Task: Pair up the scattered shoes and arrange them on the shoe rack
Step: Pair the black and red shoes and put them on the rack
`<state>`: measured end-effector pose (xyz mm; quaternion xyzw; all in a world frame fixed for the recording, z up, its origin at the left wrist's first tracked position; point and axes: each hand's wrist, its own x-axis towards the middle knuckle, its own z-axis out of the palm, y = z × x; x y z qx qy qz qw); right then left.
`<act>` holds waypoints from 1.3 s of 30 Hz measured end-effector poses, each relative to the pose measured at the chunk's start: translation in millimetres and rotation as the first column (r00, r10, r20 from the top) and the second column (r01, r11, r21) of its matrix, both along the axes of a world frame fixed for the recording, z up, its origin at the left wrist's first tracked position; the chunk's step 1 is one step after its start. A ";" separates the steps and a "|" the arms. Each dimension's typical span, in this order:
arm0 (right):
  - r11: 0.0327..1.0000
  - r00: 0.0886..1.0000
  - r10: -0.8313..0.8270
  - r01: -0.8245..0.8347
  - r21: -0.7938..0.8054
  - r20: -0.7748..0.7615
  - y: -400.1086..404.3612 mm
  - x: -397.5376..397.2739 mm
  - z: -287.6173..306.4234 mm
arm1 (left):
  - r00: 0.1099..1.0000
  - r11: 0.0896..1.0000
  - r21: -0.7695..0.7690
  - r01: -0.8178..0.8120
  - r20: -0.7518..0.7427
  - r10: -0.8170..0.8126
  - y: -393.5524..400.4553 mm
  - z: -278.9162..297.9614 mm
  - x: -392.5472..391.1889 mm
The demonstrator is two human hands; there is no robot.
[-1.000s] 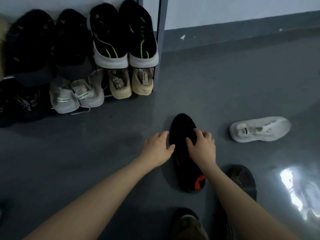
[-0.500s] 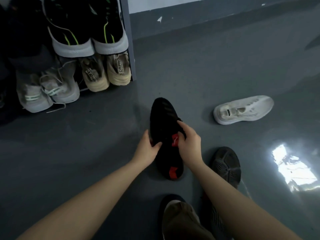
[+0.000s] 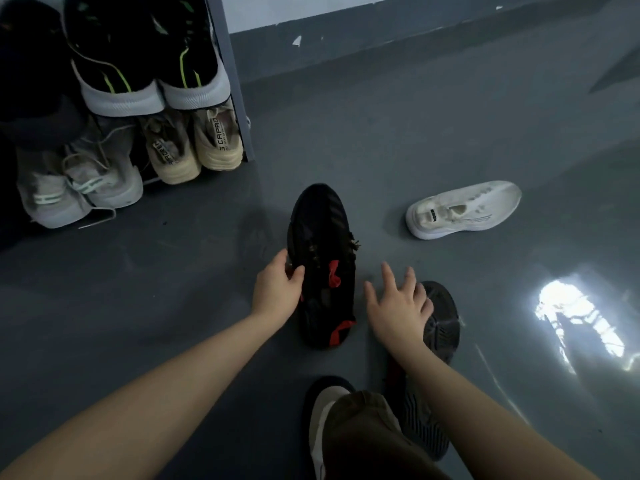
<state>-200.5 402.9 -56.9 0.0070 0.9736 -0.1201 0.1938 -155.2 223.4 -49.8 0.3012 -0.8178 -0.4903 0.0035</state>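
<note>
A black shoe with red accents (image 3: 322, 258) stands on the grey floor, toe pointing away from me. My left hand (image 3: 277, 289) grips its left side near the laces. My right hand (image 3: 398, 306) hovers open with fingers spread, just right of that shoe and over a second black shoe (image 3: 440, 320) that lies sole up under my right forearm. A white sneaker (image 3: 464, 211) lies on its side farther right. The shoe rack (image 3: 233, 81) at the upper left holds paired shoes.
On the rack sit black sneakers with green stripes (image 3: 145, 64), beige sneakers (image 3: 194, 143), pale grey sneakers (image 3: 76, 188) and dark shoes at far left. My own foot and trouser leg (image 3: 346, 417) are at the bottom. A bright light patch (image 3: 581, 320) reflects on the floor.
My right hand has let go of the black and red shoe and moved right over the sole-up shoe. The left hand keeps its grip. The view has shifted a little.
</note>
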 end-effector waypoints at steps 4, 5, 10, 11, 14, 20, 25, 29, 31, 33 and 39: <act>0.986 0.989 -0.078 0.058 0.157 0.128 29.7 9.7 -9.3 | 0.999 0.999 -0.029 0.041 0.010 -0.041 8.2 0.8 -5.5; 0.982 0.983 -0.104 0.077 0.173 0.152 35.8 10.3 -10.4 | 0.999 0.998 -0.029 0.052 0.010 -0.052 11.5 1.7 -5.9; 0.983 0.977 -0.138 0.115 0.143 0.162 42.2 0.2 -8.6 | 0.995 0.996 -0.032 0.079 0.056 -0.077 23.2 1.9 -2.9; 0.983 0.976 -0.148 0.127 0.131 0.158 41.6 -1.7 -7.1 | 0.995 0.997 -0.033 0.077 0.064 -0.074 23.6 2.1 -2.5; 0.998 0.995 -0.070 0.071 0.000 0.070 38.2 -2.1 -3.7 | 0.996 0.998 -0.026 0.050 0.070 -0.048 18.1 3.1 -1.6; 0.853 0.985 0.015 -0.101 -0.512 -0.171 -12.8 -28.4 14.5 | 0.995 0.997 -0.059 -0.043 0.092 0.048 -21.9 -0.3 17.3; 0.734 0.970 0.063 -0.205 -0.647 -0.235 -44.9 -44.6 24.2 | 0.984 0.990 -0.051 -0.133 0.117 0.138 -51.1 -2.0 40.1; 0.694 0.983 0.070 -0.169 -0.699 -0.168 -74.5 -51.5 25.4 | 0.978 0.985 -0.017 -0.173 0.117 0.174 -60.2 -2.5 51.6; 0.808 0.972 0.090 -0.200 -0.555 -0.218 -76.8 -53.0 21.3 | 0.971 0.982 -0.032 -0.184 0.150 0.187 -65.2 -5.4 53.1; 0.884 0.950 0.149 -0.252 -0.394 -0.273 -70.3 -46.1 17.5 | 0.955 0.981 -0.053 -0.184 0.225 0.191 -67.5 -11.4 52.3; 0.952 0.953 0.289 -0.296 -0.079 -0.090 -41.2 3.6 5.5 | 0.938 0.994 -0.106 -0.003 0.345 0.040 -38.1 -5.6 65.9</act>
